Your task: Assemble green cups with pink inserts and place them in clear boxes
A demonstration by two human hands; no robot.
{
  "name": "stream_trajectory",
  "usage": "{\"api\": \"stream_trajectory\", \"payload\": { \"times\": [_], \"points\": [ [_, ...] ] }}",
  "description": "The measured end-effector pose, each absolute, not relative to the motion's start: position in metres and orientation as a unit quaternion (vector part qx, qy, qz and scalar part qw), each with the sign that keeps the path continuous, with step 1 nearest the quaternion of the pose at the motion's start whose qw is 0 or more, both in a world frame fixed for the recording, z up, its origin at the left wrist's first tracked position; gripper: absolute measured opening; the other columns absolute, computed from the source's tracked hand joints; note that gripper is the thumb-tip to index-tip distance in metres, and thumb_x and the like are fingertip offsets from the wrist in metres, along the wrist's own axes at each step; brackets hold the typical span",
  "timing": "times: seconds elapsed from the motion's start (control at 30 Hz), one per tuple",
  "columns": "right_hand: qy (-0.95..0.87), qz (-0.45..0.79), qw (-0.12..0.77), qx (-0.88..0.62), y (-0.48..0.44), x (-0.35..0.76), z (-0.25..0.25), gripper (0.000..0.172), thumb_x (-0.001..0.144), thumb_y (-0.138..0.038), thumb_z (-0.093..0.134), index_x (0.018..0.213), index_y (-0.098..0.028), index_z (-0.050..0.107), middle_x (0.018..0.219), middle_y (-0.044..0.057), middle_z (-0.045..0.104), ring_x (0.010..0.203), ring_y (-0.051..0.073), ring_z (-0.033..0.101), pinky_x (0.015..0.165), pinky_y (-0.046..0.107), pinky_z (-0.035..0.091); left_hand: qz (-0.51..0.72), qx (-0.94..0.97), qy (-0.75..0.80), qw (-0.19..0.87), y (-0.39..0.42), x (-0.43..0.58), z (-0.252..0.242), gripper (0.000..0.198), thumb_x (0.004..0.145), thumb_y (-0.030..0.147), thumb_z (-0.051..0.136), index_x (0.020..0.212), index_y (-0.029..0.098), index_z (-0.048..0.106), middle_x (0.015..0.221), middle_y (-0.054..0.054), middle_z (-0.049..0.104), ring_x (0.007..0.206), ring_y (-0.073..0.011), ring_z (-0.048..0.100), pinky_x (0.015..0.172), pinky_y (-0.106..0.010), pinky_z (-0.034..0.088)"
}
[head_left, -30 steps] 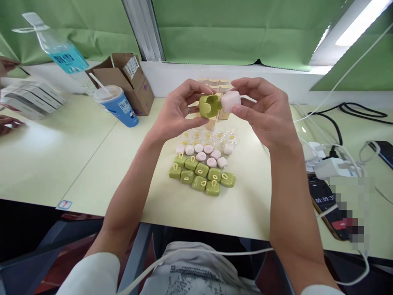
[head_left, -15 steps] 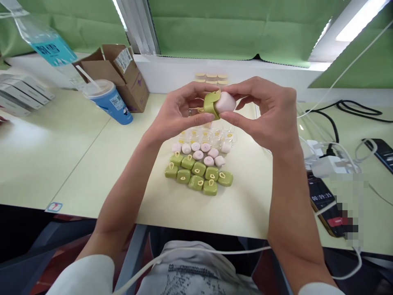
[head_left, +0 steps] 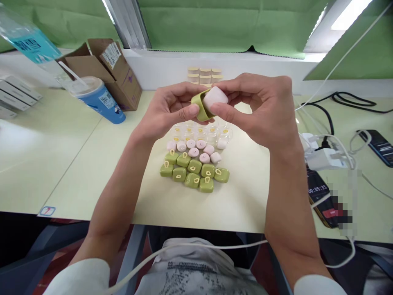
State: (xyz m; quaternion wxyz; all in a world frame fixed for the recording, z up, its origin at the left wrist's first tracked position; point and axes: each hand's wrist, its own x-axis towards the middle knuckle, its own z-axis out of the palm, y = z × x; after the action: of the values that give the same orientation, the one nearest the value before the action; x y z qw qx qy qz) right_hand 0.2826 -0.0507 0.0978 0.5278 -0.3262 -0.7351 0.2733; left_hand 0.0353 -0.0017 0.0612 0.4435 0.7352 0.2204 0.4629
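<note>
My left hand [head_left: 167, 108] pinches a small green square shell [head_left: 199, 107], thumb below and fingers above. My right hand [head_left: 260, 108] grips a pale pink rounded piece [head_left: 214, 97] that is pressed into the shell's open side. Both hands are raised above the table. Beneath them lie several green square pieces with cream loops [head_left: 193, 174], several pink round pieces [head_left: 196, 150] and a row of clear pieces with yellow marks [head_left: 201, 132]. A few cream pieces [head_left: 204, 75] are stacked at the wall.
A blue lidded cup with a straw [head_left: 95, 100] and an open cardboard box [head_left: 104, 67] stand at the back left, a water bottle [head_left: 27, 41] beyond. White chargers and cables [head_left: 325, 157], a phone showing a timer [head_left: 321, 196] and another phone [head_left: 379, 145] lie to the right.
The pink piece, held apart from the green shell before, has been brought to it and pushed into its opening. Both hands drew together; the view shifted slightly.
</note>
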Motion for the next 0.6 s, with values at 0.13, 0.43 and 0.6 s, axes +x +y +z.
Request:
{"api": "stream_trajectory", "payload": {
  "times": [0.13, 0.43, 0.6],
  "points": [
    [-0.737, 0.269, 0.533, -0.317, -0.053, 0.283, 0.101, 0.038, 0.079, -0.062, 0.104, 0.101, -0.036, 0.089, 0.102, 0.002, 0.089, 0.097, 0.032, 0.085, 0.091, 0.052, 0.076, 0.475, 0.735, 0.181, 0.449, -0.004, 0.037, 0.064, 0.058, 0.087, 0.059, 0.1, 0.13, 0.023, 0.083, 0.123, -0.008, 0.088, 0.106, -0.0305, 0.089, 0.089, -0.043, 0.081],
    [-0.726, 0.182, 0.575, -0.331, -0.049, 0.274, 0.094, 0.033, 0.081, -0.06, 0.103, 0.087, -0.038, 0.079, 0.098, 0.0, 0.084, 0.098, 0.032, 0.08, 0.092, 0.055, 0.072, 0.488, 0.767, 0.181, 0.374, 0.012, 0.041, 0.061, 0.07, 0.079, 0.06, 0.105, 0.133, 0.026, 0.076, 0.115, -0.009, 0.087, 0.109, -0.0313, 0.083, 0.087, -0.046, 0.076],
    [-0.75, 0.143, 0.583, -0.278, -0.039, 0.277, 0.088, 0.024, 0.097, -0.061, 0.09, 0.101, -0.037, 0.086, 0.109, -0.001, 0.087, 0.1, 0.028, 0.081, 0.083, 0.047, 0.069, 0.528, 0.781, 0.147, 0.299, 0.015, 0.048, 0.056, 0.074, 0.085, 0.07, 0.096, 0.144, 0.034, 0.07, 0.146, -0.007, 0.076, 0.127, -0.0331, 0.08, 0.091, -0.05, 0.075]
  ]
}}
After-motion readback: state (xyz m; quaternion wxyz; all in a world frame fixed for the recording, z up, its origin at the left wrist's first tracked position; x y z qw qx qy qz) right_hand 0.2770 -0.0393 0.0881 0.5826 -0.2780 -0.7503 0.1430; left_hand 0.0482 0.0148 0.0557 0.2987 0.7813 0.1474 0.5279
